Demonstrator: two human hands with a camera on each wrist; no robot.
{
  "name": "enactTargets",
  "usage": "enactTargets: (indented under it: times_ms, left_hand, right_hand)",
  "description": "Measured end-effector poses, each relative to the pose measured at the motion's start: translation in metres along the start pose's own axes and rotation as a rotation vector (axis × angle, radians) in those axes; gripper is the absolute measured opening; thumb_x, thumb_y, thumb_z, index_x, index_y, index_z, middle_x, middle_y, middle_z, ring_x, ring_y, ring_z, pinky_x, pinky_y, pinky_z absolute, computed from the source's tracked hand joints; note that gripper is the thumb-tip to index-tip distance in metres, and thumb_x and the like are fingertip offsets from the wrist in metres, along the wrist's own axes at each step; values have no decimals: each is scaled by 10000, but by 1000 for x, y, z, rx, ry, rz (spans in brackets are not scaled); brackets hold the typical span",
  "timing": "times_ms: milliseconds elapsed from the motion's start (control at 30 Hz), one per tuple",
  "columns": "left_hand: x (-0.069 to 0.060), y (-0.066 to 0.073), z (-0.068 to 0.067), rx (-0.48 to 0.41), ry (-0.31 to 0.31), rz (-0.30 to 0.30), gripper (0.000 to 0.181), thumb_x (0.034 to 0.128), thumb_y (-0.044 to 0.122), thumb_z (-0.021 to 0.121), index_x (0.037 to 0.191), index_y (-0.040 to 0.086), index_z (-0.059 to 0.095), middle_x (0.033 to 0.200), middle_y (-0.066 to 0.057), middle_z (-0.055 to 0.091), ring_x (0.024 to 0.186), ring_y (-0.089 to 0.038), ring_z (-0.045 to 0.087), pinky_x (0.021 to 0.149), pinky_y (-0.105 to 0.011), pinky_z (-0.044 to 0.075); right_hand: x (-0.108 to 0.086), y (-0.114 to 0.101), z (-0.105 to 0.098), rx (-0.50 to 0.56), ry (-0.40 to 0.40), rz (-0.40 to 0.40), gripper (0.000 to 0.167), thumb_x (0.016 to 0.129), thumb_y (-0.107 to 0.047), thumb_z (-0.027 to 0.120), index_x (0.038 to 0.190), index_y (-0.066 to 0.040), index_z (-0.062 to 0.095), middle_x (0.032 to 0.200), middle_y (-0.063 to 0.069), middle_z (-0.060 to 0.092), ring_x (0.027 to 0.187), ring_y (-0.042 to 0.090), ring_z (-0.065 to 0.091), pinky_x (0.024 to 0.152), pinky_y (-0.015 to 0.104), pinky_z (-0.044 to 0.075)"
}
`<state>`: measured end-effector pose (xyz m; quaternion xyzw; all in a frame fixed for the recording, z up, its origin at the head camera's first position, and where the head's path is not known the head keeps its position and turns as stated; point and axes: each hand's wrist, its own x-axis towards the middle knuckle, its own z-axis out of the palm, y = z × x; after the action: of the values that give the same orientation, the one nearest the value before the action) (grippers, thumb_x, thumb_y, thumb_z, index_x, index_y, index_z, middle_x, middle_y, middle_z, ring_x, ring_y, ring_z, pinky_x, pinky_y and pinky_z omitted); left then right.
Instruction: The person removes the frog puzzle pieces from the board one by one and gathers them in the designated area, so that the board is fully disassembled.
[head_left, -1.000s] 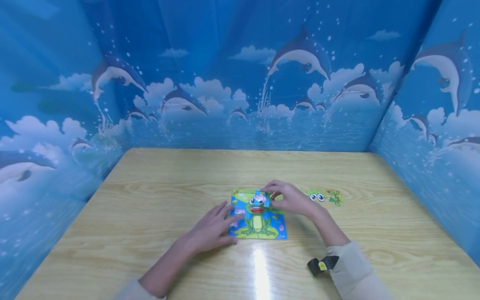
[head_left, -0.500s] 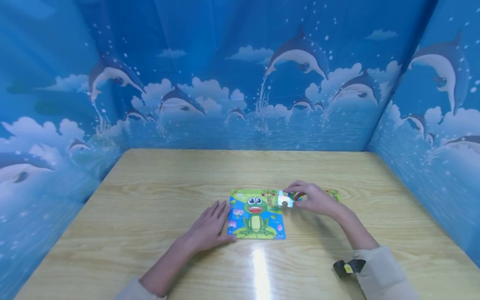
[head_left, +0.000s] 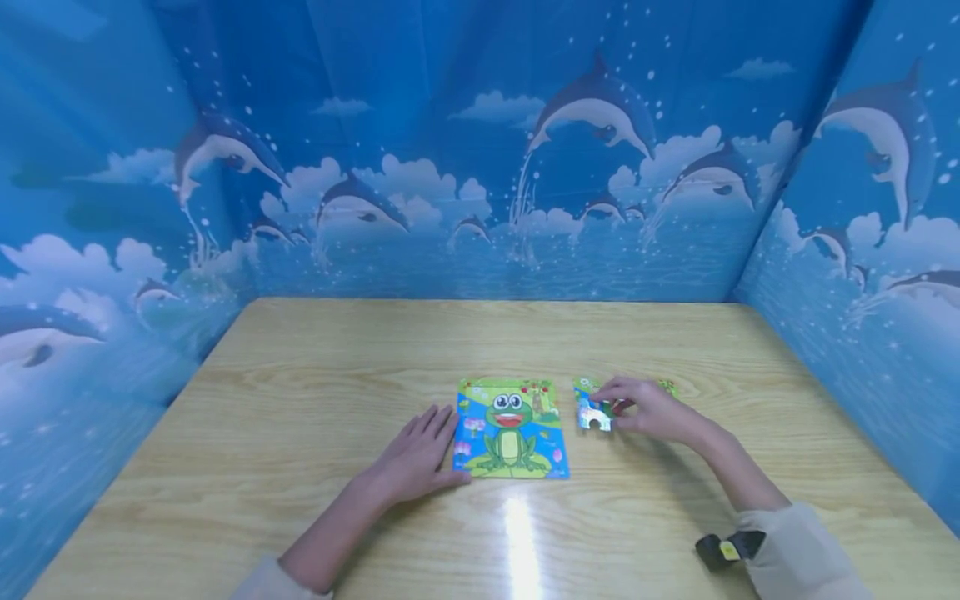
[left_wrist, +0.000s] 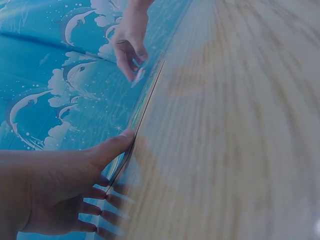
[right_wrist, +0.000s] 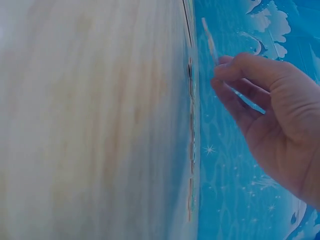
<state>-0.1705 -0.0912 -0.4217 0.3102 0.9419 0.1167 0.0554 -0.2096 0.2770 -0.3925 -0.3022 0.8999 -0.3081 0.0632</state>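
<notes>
Frog picture [head_left: 510, 433]: lies flat on the table [head_left: 337, 375]; leave unshifted.
Left hand [head_left: 422, 454]: rests with fingers straight beside the left edge of the frog picture, thumb touching near its lower-left corner; press lightly, without pushing sideways.
Right hand [head_left: 652, 408]: pinches the shiny piece [head_left: 596, 414] between thumb and fingers, right of the frog picture.
Shiny piece: raised and slightly tilted, apart from the frog picture; grip by the edge, level out before any contact.
Green-and-blue print [head_left: 583, 386]: shows right of the frog picture, against the shiny piece (cannot tell whether part of it or lying beneath).
Red-and-green piece [head_left: 668, 387]: lies farther right of the frog picture, partly hidden; probably easy to nudge, so avoid brushing.
</notes>
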Motion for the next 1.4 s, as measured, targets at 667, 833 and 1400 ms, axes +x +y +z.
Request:
enactTargets:
  times_ms: [667, 833, 1400]
  left_hand:
    - [0, 2, -2, 6, -14, -7, 875, 862, 580, 488, 1416, -53, 247, 1461, -228, 208, 1333, -384, 154, 1067, -495, 157]
    - [0, 2, -3, 4, -14, -8, 870, 864, 572, 492, 1416, -55, 246, 1460, -230, 208, 1333, -385, 154, 1068, -494, 157]
    - [0, 2, -2, -2, -21, -16, 870, 864, 573, 493, 1421, -46, 239, 1465, -221, 204, 1339, -374, 142, 1071, -488, 147]
  right_hand:
    - [-9, 14, 14, -13, 3, 6, 370, 770, 81, 648, 1131, -1, 629, 1099, 128, 591, 903, 215, 571, 736, 309, 513]
    - [-9, 16, 17, -46, 38, -21, 367, 763, 80, 651, 1118, -11, 638, 1096, 135, 597, 914, 237, 574, 719, 296, 516]
    - [-10, 16, 21, -135, 57, -38, 375, 772, 72, 644, 1133, -29, 646, 1124, 132, 597, 985, 295, 544, 755, 362, 502]
